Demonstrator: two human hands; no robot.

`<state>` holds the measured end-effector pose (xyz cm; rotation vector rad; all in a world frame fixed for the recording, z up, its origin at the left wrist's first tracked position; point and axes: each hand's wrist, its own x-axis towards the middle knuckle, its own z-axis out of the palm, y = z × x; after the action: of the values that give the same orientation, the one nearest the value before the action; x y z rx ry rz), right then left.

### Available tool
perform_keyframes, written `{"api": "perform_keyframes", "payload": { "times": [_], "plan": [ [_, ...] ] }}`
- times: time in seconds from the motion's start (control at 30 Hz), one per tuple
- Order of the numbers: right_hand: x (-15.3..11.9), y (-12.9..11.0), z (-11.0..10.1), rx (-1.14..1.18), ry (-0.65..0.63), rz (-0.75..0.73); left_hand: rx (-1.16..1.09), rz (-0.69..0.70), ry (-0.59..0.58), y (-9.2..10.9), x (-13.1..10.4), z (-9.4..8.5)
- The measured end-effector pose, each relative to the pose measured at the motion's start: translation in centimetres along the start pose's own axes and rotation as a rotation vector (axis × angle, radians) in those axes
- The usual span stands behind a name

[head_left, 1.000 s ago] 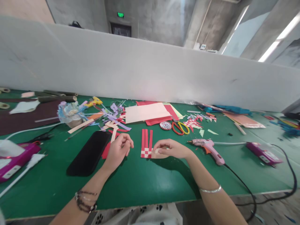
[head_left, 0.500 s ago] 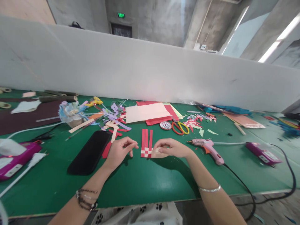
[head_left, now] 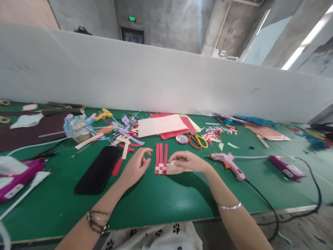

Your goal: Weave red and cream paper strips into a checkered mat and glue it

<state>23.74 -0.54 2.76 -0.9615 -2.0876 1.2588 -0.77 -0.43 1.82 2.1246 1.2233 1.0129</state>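
In front of me lies a small woven paper piece [head_left: 160,168], a red and cream checkerboard with red paper strips [head_left: 161,152] standing out from its far side. My right hand [head_left: 187,161] pinches its cream paper strips [head_left: 171,169] at the right, the fingers partly covering them. My left hand [head_left: 136,165] hovers just left of the weave, thumb and forefinger apart with nothing between them. Next to that hand are a red paper scrap [head_left: 117,167] and a black phone [head_left: 98,170].
Beyond the weave are cream and red paper sheets [head_left: 162,125], a round patterned tin [head_left: 181,139] and scissors [head_left: 199,141]. A pink glue gun [head_left: 230,164] with its cord lies right. Paper scraps [head_left: 125,130] are heaped left, near a purple power strip [head_left: 22,178].
My left hand has drawn slightly back to the left and its thumb and forefinger have parted. My right hand stays on the cream strips. The view has shifted slightly.
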Motion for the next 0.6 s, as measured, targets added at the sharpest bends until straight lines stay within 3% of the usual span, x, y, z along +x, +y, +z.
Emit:
{"api": "perform_keyframes", "payload": {
  "times": [0.07,0.17,0.37,0.47,0.6],
  "plan": [
    [0.1,-0.6,0.1,-0.045,0.037,0.000,0.011,0.063,-0.195,1.1,0.0,0.7],
    [0.3,-1.8,0.4,-0.108,0.090,-0.008,0.111,0.098,-0.362,2.7,0.4,2.2],
    [-0.8,-3.4,0.7,-0.136,0.154,0.040,0.195,0.072,-0.334,2.9,1.4,4.3],
    [-3.6,-2.9,0.3,-0.309,0.371,0.104,0.166,0.034,-0.305,2.5,1.3,3.9],
    [-9.0,0.0,-0.3,-0.672,0.889,0.282,0.072,-0.119,-0.242,2.2,0.9,3.3]
  ]
}}
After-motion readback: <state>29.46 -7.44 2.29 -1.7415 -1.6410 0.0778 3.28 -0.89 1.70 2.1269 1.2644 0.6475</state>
